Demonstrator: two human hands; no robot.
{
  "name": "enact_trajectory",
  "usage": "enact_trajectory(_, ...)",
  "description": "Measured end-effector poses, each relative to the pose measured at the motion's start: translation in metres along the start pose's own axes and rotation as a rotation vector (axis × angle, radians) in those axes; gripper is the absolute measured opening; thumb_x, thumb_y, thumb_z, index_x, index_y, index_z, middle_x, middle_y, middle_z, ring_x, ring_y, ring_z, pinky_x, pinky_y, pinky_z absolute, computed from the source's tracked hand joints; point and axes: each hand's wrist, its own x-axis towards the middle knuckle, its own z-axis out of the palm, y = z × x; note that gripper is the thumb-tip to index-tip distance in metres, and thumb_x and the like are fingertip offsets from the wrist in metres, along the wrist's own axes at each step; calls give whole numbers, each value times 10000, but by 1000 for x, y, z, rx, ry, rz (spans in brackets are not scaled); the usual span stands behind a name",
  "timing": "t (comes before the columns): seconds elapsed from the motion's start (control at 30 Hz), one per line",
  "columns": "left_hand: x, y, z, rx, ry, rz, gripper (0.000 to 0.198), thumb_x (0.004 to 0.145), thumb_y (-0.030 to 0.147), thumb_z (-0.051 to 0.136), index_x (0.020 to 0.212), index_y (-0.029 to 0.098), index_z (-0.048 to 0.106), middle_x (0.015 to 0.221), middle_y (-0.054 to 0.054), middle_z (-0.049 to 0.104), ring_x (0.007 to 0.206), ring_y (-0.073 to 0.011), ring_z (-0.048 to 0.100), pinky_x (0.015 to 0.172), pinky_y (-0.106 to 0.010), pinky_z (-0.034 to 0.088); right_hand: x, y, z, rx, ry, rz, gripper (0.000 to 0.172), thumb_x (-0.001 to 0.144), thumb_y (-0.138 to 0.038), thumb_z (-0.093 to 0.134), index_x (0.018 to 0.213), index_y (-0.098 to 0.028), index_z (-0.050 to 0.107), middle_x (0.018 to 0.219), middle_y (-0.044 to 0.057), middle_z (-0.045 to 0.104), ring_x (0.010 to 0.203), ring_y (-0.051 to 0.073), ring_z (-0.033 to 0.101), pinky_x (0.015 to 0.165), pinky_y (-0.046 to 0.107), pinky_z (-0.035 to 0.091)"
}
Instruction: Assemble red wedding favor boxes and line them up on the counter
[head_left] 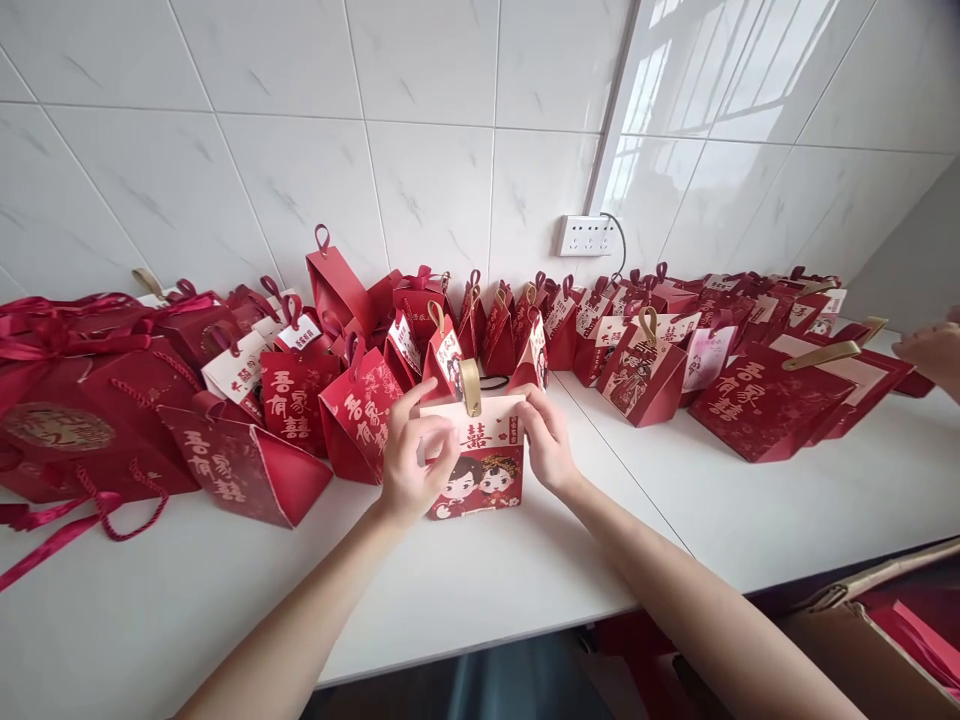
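A small red and cream gift box point(486, 488) with two cartoon figures on its front stands upright on the white table, facing me. A gold ribbon loop point(470, 386) rises from the middle of its top edge. My left hand point(417, 458) is closed at the box's upper left corner, thumb and fingertips bent together there. At the upper right corner, my right hand point(547, 438) grips the edge between thumb and fingers. Just behind the box stand two similar boxes, one of them a red gift box point(444, 358) with its own gold loop.
Rows of red gift boxes point(292, 395) line the tiled wall. A large red bag point(90, 440) with ribbons and rope handles stands left. On the right are larger red boxes point(765, 400), another person's hand point(930, 352), and an open cardboard carton point(847, 640). A power strip point(589, 236) hangs on the wall.
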Motion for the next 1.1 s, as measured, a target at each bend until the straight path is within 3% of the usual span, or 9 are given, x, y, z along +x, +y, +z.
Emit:
enact_trajectory(0.07, 4, 5, -2, 10, -6, 6, 131, 848, 120, 568, 948, 198, 535, 1252, -98, 549, 1007, -181, 642, 793, -323, 574, -2, 1, 3, -55, 8, -26, 230, 941, -299, 371, 780, -198, 500, 674, -20, 470, 610, 123, 468, 561, 244, 406)
enact_trajectory(0.13, 8, 8, -5, -6, -29, 0, 153, 843, 118, 559, 973, 197, 567, 1247, -93, 571, 927, -162, 657, 773, -316, 577, -5, 4, 7, -101, 21, -97, 143, 959, -272, 366, 977, -206, 493, 734, -13, 497, 624, 128, 489, 553, 246, 417)
enact_trajectory(0.23, 12, 9, -8, -29, -79, -1, 196, 849, 117, 524, 1008, 193, 610, 1223, -87, 595, 932, -166, 660, 767, -307, 584, -9, 8, 12, -165, 10, -334, 296, 962, -183, 382, 1246, -246, 331, 936, 42, 526, 760, 150, 548, 593, 263, 462)
enact_trajectory(0.37, 12, 10, -9, 6, -112, -23, 290, 862, 101, 476, 1087, 197, 632, 1140, -68, 643, 1023, -180, 648, 849, -297, 578, -9, 5, 13, -338, -36, -538, 366, 931, -61, 364, 1223, -278, 402, 1063, 80, 462, 1015, 194, 530, 768, 343, 510)
enact_trajectory(0.6, 15, 15, -6, 16, -69, 24, 331, 836, 118, 581, 1149, 216, 623, 1059, -53, 664, 960, -162, 662, 847, -273, 580, -9, -4, 13, -502, -44, -532, 351, 856, -63, 436, 1139, -258, 506, 1146, 107, 400, 1147, 260, 462, 851, 440, 511)
enact_trajectory(0.93, 15, 15, -4, 59, -71, 16, 319, 823, 90, 597, 1118, 205, 638, 1057, -46, 675, 949, -149, 671, 862, -256, 577, -5, -9, 12, -441, -67, -508, 292, 802, -34, 440, 1018, -223, 490, 970, 70, 445, 954, 217, 487, 759, 379, 496)
enact_trajectory(1.1, 16, 16, -6, 42, -71, 0, 276, 844, 124, 591, 1098, 208, 656, 1031, -41, 685, 923, -151, 678, 834, -255, 585, -5, -9, 13, -429, -57, -527, 229, 841, -69, 448, 1007, -225, 468, 920, 60, 482, 905, 212, 508, 736, 367, 484)
